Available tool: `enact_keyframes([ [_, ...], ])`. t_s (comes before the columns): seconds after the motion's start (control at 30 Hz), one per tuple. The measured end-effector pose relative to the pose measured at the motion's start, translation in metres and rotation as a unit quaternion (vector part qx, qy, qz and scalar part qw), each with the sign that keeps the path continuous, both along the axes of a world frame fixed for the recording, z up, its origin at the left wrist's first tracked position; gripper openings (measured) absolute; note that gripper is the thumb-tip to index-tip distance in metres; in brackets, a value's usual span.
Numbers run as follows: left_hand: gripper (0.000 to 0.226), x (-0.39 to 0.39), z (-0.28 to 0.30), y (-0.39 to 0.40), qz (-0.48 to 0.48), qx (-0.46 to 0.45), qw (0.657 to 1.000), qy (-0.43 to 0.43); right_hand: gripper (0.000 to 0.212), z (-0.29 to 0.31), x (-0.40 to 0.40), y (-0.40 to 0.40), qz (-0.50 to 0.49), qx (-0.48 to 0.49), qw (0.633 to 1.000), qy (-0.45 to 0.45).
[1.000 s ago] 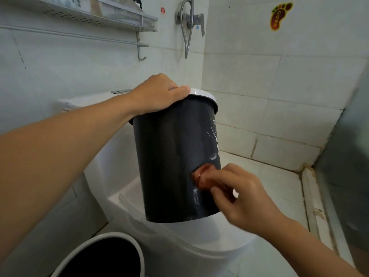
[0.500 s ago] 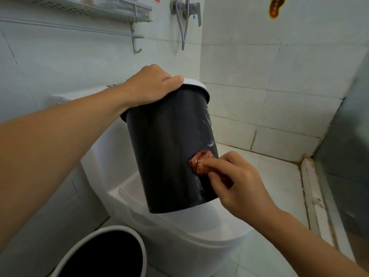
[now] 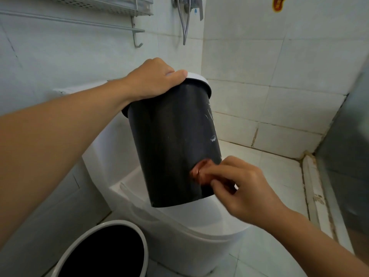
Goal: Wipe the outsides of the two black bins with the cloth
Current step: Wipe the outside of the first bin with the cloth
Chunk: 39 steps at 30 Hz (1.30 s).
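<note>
Bin number two (image 3: 103, 250), white-rimmed with a dark interior, stands nearest on the floor. Above the toilet (image 3: 199, 232), the right hand (image 3: 245, 188) pinches a reddish cloth (image 3: 199, 170) against the tilted black bin (image 3: 171, 144), whose rim the left hand (image 3: 153, 78) grips.

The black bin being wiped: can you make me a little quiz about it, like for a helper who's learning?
1. True or false: the left hand grips the held bin at its rim.
2. What do the right hand fingers pinch against its side? A sponge, B reddish cloth, C brush.
3. Where is the second bin?

Key: 1 true. 2 B. 3 Low down, left of the toilet.
</note>
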<state>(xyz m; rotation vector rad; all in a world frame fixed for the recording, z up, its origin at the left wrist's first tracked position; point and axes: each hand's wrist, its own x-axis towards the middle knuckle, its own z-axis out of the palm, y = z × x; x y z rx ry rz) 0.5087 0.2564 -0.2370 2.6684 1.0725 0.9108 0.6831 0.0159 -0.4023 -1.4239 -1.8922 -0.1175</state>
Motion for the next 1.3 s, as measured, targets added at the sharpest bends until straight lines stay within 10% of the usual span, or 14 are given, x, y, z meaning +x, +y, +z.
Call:
enact_keyframes([
  [1.3,0.060,0.001,0.000,0.008,0.052,0.004,0.999,0.007,0.025,-0.012,-0.008,-0.008,-0.080,0.038,0.995,0.044],
])
